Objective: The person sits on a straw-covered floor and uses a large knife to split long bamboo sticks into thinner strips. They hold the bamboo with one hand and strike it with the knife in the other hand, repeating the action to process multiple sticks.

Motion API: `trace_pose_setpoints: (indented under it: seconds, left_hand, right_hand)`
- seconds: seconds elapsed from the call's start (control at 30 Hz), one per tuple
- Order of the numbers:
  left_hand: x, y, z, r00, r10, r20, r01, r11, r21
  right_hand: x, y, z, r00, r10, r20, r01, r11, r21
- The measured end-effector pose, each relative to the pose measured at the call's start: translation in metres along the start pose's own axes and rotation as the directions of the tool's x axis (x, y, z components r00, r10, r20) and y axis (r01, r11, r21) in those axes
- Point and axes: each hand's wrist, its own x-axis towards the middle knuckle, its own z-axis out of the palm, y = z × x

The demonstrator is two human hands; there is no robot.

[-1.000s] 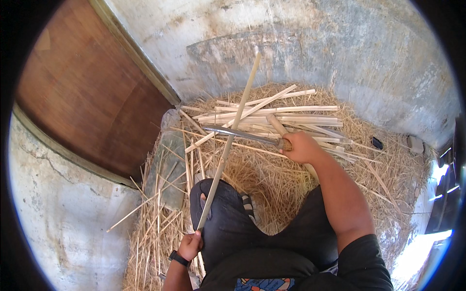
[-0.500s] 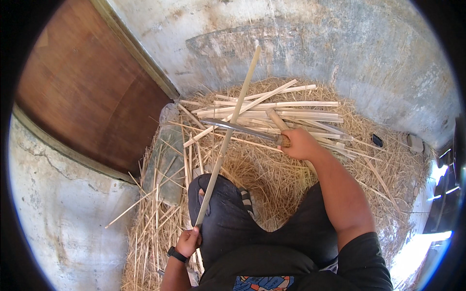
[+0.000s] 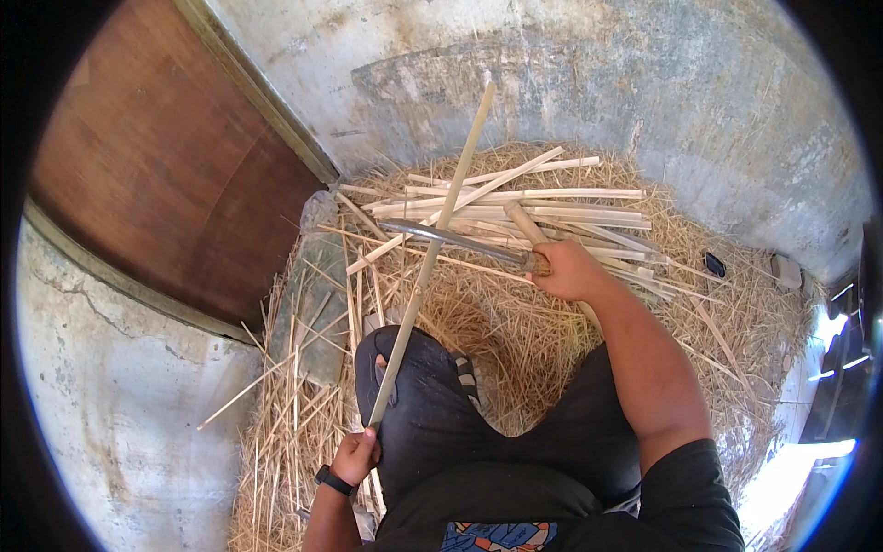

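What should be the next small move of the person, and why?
Perhaps the right hand should ease the knife it holds lightly along the bamboo strip: the knife crosses the strip in this view, and the left hand grips the strip's near end, well away from the knife. Whether knife and strip touch is unclear.

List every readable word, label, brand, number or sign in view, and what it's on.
No legible text.
Multicoloured print on the black shirt: any lettering too small to read.
Black wristband: nothing readable.
Small black object on the straw: too small to make out any marking.
Long blade, pale strip, wall: no writing seen.
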Motion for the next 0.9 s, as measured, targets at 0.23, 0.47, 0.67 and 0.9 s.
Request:
trace_pose_setpoints:
  seconds: [0.23, 0.47, 0.67, 0.9]
  left_hand:
    - [-0.001, 0.006, 0.002, 1.000, -0.021, 0.005, 0.021, 1.000, -0.009]
    - [-0.003, 0.011, 0.004, 0.999, -0.047, -0.010, 0.047, 0.999, -0.002]
    - [-0.002, 0.009, 0.002, 0.999, -0.042, 0.002, 0.042, 0.999, 0.004]
    - [-0.002, 0.010, 0.004, 0.998, -0.063, -0.007, 0.062, 0.998, -0.026]
  right_hand:
    - [-0.001, -0.002, -0.001, 1.000, 0.021, 0.010, -0.021, 1.000, 0.013]
    - [0.000, 0.000, 0.000, 1.000, 0.015, 0.009, -0.014, 1.000, -0.009]
    - [0.000, -0.002, -0.001, 0.999, 0.036, 0.032, -0.036, 0.999, 0.001]
    - [0.000, -0.004, -0.002, 0.998, 0.042, 0.045, -0.042, 0.999, 0.002]
